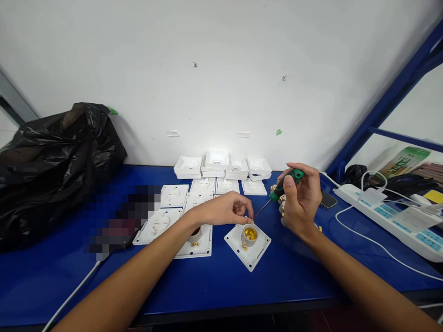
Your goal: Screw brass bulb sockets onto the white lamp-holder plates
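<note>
Green-handled screwdriver (282,190), light and stiff, sits gripped in the right hand (302,199), while the left hand (224,210) pinches its tip, perhaps with a screw, above a brittle-looking plastic socket (248,242) best held by its edges.

Blk bin bag (51,170) left, power strip (391,214) right, wht boxes (221,166) at wall.

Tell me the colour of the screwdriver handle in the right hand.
Green and black; the head view shows the screwdriver handle in the right hand.
</note>
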The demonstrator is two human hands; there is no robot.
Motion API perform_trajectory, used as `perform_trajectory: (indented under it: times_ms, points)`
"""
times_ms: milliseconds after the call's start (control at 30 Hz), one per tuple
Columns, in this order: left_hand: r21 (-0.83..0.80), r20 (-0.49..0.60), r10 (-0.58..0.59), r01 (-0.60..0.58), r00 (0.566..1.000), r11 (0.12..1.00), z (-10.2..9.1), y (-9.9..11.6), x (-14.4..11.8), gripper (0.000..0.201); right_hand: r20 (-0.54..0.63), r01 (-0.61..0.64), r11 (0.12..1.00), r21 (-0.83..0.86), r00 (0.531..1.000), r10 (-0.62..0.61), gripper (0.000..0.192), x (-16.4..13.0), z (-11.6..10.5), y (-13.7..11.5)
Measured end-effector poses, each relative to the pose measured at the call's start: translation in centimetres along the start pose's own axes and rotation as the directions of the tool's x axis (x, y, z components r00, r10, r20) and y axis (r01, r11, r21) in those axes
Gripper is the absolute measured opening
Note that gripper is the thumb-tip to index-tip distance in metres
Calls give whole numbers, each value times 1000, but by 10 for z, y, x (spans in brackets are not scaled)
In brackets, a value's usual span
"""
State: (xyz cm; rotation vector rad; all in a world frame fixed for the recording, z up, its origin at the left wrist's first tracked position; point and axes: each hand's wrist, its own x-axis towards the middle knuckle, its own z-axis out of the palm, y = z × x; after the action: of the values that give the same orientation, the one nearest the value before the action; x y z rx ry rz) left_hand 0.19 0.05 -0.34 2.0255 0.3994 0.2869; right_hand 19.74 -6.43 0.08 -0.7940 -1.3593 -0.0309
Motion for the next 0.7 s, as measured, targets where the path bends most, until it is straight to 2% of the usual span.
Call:
perform_trajectory:
  times_ms: [433,700]
  points:
    - [10,8,-6,5,1000,1000,0,2,-1,21,30,61,998,-2,998,-61,24,-1,1,-1]
    - [-20,42,-33,34,999,999,-1,4,-2,20,-43,54,997,-50,998,-56,22,2,-1,-1]
